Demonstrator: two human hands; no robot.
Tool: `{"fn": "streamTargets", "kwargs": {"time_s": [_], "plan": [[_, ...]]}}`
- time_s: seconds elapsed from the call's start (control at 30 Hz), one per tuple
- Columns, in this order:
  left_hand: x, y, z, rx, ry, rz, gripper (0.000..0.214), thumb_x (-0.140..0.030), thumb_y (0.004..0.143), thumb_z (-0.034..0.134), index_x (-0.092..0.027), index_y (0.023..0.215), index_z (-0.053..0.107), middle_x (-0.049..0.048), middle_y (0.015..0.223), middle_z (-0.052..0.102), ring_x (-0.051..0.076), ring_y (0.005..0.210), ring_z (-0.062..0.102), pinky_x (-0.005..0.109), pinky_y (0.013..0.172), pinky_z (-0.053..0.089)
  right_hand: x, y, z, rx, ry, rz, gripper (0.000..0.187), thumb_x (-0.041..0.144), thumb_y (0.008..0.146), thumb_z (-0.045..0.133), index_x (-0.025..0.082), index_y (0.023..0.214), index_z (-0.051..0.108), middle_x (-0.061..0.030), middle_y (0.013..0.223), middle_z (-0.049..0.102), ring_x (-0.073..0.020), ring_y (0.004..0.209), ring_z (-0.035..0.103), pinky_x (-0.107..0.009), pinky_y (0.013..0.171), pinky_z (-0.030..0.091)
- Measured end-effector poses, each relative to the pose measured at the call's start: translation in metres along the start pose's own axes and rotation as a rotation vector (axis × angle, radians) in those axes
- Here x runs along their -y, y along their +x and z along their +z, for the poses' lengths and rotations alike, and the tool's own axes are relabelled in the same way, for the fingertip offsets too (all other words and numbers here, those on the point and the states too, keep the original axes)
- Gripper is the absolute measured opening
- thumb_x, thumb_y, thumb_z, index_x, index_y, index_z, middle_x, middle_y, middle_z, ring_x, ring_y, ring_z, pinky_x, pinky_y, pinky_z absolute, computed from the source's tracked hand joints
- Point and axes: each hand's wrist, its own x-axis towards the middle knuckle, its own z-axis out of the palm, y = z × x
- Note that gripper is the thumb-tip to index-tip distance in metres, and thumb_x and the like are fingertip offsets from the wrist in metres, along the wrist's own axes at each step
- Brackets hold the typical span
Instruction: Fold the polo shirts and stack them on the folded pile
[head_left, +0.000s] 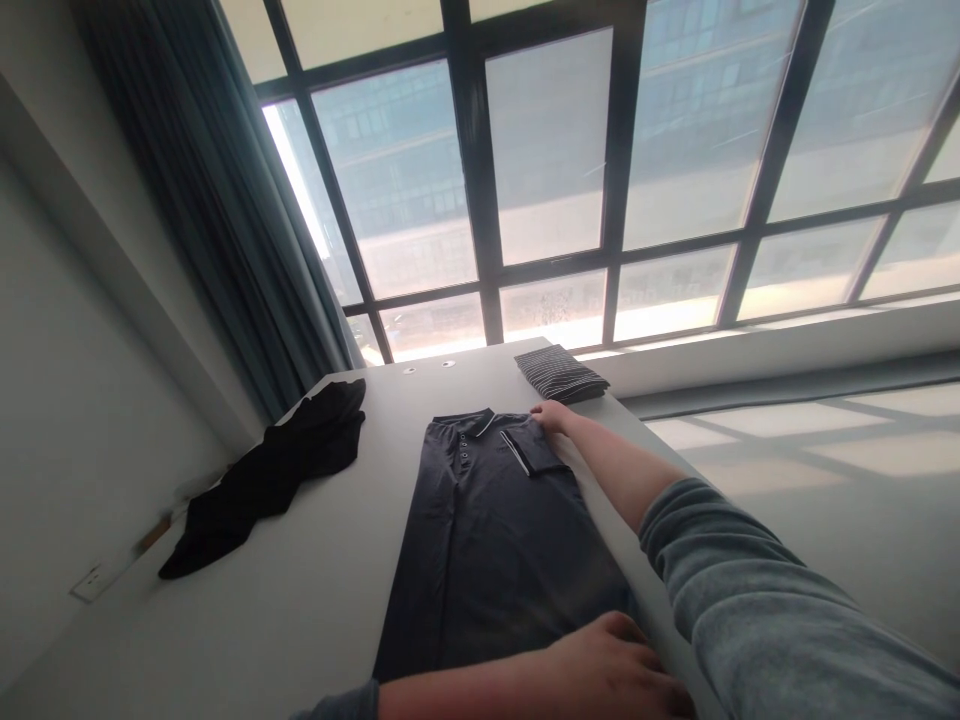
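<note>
Counter (337, 570), white, bears three garments: one flat dark navy polo shirt (495, 540) with white trim, one folded black-and-white striped cloth (562, 373), one rumpled black garment (277, 475). The polo shirt lies under two separated hands, right hand (551, 416) at a shoulder, left hand (611, 668) over a side edge; whether either grips, I cannot tell.

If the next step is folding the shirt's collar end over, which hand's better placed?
Right, probably: the right hand is at the shirt's far corner, near the collar. The left hand is down by the near end.
</note>
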Motion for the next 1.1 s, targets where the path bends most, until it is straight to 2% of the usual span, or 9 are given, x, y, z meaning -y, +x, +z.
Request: {"fn": "streamTargets", "kwargs": {"time_s": [0.1,0.23,0.33,0.5,0.7,0.83,0.9,1.03,1.1], "plan": [[-0.003,-0.01,0.001,-0.018,0.039,-0.022,0.012,-0.039,0.102,0.065,-0.03,0.104,0.073,-0.0055,0.088,0.071,0.014,0.074,0.064,0.038,0.081,0.044,0.005,0.004,0.0,0.03,-0.001,0.012,0.047,0.024,0.092,0.071,0.008,0.136,0.072,-0.0139,0.131,0.068,-0.0253,0.118,0.068,-0.025,0.106,0.051],[-0.007,-0.027,0.002,-0.117,0.114,-0.081,0.016,-0.04,0.106,0.056,-0.034,0.108,0.071,-0.006,0.09,0.067,0.013,0.076,0.064,0.034,0.076,0.039,0.016,0.009,0.001,0.035,-0.023,0.003,0.053,0.022,0.091,0.071,0.009,0.142,0.068,-0.0127,0.138,0.065,-0.0241,0.126,0.065,-0.023,0.11,0.048],[-0.009,-0.04,0.005,-0.126,0.119,-0.104,0.016,-0.039,0.108,0.054,-0.036,0.11,0.07,-0.0065,0.095,0.067,0.012,0.076,0.063,0.033,0.073,0.037,0.027,0.011,0.0,0.026,-0.049,-0.012,0.054,0.023,0.091,0.069,0.009,0.144,0.067,-0.012,0.14,0.063,-0.024,0.13,0.062,-0.024,0.113,0.046],[-0.011,-0.055,0.012,-0.118,0.113,-0.152,0.017,-0.042,0.109,0.053,-0.036,0.109,0.069,-0.0075,0.086,0.066,0.011,0.071,0.06,0.031,0.068,0.034,0.049,0.015,0.002,0.0,-0.104,-0.04,0.053,0.023,0.093,0.063,0.01,0.143,0.068,-0.011,0.141,0.063,-0.0242,0.134,0.059,-0.024,0.115,0.044],[-0.014,-0.082,0.004,-0.16,0.118,-0.207,0.021,-0.043,0.108,0.054,-0.032,0.1,0.07,-0.0073,0.086,0.066,0.011,0.066,0.056,0.031,0.064,0.031,0.082,0.02,0.008,-0.011,-0.155,-0.114,0.054,0.018,0.095,0.056,0.01,0.148,0.064,-0.0106,0.144,0.061,-0.0221,0.136,0.058,-0.022,0.117,0.042],[-0.017,-0.111,-0.005,-0.264,0.131,-0.252,0.028,-0.044,0.108,0.054,-0.028,0.091,0.068,-0.0074,0.085,0.066,0.011,0.065,0.053,0.031,0.065,0.033,0.105,0.022,0.018,-0.002,-0.189,-0.176,0.053,0.02,0.098,0.054,0.009,0.149,0.062,-0.0106,0.147,0.059,-0.0224,0.138,0.056,-0.022,0.118,0.04],[-0.021,-0.127,-0.008,-0.276,0.137,-0.287,0.027,-0.043,0.108,0.055,-0.027,0.09,0.067,-0.0074,0.086,0.066,0.011,0.065,0.053,0.031,0.066,0.034,0.116,0.022,0.026,-0.003,-0.207,-0.199,0.052,0.021,0.099,0.054,0.009,0.149,0.062,-0.0113,0.148,0.058,-0.0234,0.138,0.055,-0.024,0.119,0.039],[-0.029,-0.153,-0.007,-0.178,0.153,-0.35,0.02,-0.038,0.106,0.061,-0.026,0.091,0.065,-0.006,0.087,0.068,0.011,0.067,0.055,0.03,0.066,0.034,0.132,0.024,0.048,0.006,-0.235,-0.233,0.051,0.021,0.099,0.054,0.012,0.148,0.064,-0.0121,0.148,0.057,-0.0246,0.138,0.054,-0.027,0.121,0.038],[-0.033,-0.16,0.001,-0.133,0.129,-0.396,0.028,-0.042,0.105,0.063,-0.022,0.085,0.062,-0.0055,0.081,0.067,0.01,0.066,0.056,0.029,0.066,0.037,0.138,0.026,0.061,0.02,-0.248,-0.243,0.05,0.02,0.098,0.055,0.012,0.147,0.064,-0.0128,0.148,0.057,-0.0254,0.138,0.054,-0.029,0.122,0.038]]}}
